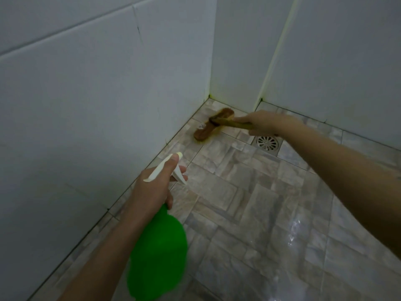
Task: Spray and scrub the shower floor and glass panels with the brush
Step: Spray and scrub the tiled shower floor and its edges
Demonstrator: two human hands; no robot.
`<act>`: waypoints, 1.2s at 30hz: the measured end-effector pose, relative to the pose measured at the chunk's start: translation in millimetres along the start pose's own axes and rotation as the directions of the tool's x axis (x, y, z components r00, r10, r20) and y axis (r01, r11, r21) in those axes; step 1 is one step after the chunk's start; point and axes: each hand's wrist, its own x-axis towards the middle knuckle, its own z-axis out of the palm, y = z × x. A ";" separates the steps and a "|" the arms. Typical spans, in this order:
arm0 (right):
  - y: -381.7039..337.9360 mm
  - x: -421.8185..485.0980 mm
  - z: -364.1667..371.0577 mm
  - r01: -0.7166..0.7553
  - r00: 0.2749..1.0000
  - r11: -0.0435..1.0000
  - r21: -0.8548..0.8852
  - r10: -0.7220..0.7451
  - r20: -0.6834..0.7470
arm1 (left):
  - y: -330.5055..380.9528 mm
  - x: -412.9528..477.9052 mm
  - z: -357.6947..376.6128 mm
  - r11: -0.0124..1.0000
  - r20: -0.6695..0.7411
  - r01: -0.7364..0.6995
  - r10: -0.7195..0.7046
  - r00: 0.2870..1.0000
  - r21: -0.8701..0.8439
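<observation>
Gripping a round green plastic spray bottle (pixel 158 253) in the left hand (pixel 156 183) at near left, wrapping curled fingers round its neck just under the white trigger head and pointing the nozzle toward the far corner. Clasping in the right hand (pixel 263 122) the yellowish stick handle of an oblong brown wooden scrubbing brush (pixel 206 130), reaching across from the right. Resting the brush's pale bristles on the grey-beige mottled stone-look floor tiles (pixel 249 213) at far left, just beside the foot of the left wall. Looking down on a glossy, wet-looking patch of that floor at near right. Partly covering with the right hand a round slotted metal drain (pixel 267 143) in its square frame, just right of the brush head. Facing large smooth white wall tiles (pixel 86 94) closing the left and far sides, showing yellowish grout along the far corner seams.
</observation>
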 end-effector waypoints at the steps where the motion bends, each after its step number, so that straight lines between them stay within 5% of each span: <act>1: 2.6 -15.0 -4.4 -0.029 0.998 0.999 -0.026 0.030 0.047 | 1.1 -0.7 -0.7 1.000 0.001 -0.003 0.003 1.000 -0.007; 5: -16.4 -1.3 -14.2 -0.061 0.997 0.991 -0.122 0.054 -0.060 | 6.7 -0.8 -2.5 1.000 -0.004 0.004 -0.004 1.000 0.008; 9: -21.2 36.3 7.7 -0.028 0.987 0.994 0.109 0.044 -0.152 | 3.5 2.5 5.8 0.999 -0.007 -0.022 0.023 1.000 0.039; 15: 15.8 -36.8 -12.2 -0.162 0.982 0.987 -0.017 0.163 0.098 | 3.5 0.6 -0.4 1.000 -0.006 -0.012 0.012 1.000 0.006; 17: 0.8 -32.6 -14.6 -0.175 0.983 0.978 -0.109 0.180 0.033 | 4.3 1.0 -1.0 1.000 0.004 -0.011 0.011 1.000 -0.004; 22: -25.5 20.9 7.2 -0.117 0.988 0.991 0.068 0.123 -0.091 | 3.1 4.1 6.4 1.000 0.003 -0.004 0.004 1.000 0.014; 26: -10.8 -7.4 -7.6 -0.212 0.976 0.975 -0.068 0.215 0.034 | 4.5 2.9 4.8 1.000 -0.004 -0.003 0.003 1.000 0.015; 29: -30.6 -23.5 -12.8 -0.217 0.976 0.964 -0.150 0.219 -0.005 | 10.0 0.6 0.2 1.000 -0.004 0.011 -0.011 1.000 0.003; 32: -51.8 -9.5 10.1 -0.070 0.995 0.997 0.014 0.071 -0.068 | 12.6 -2.1 -2.9 1.000 -0.022 0.007 -0.007 1.000 0.019; 36: -28.9 -24.6 18.6 -0.056 0.997 0.989 0.136 0.062 -0.042 | 12.1 -12.3 -8.4 0.998 -0.022 -0.045 0.046 0.999 0.050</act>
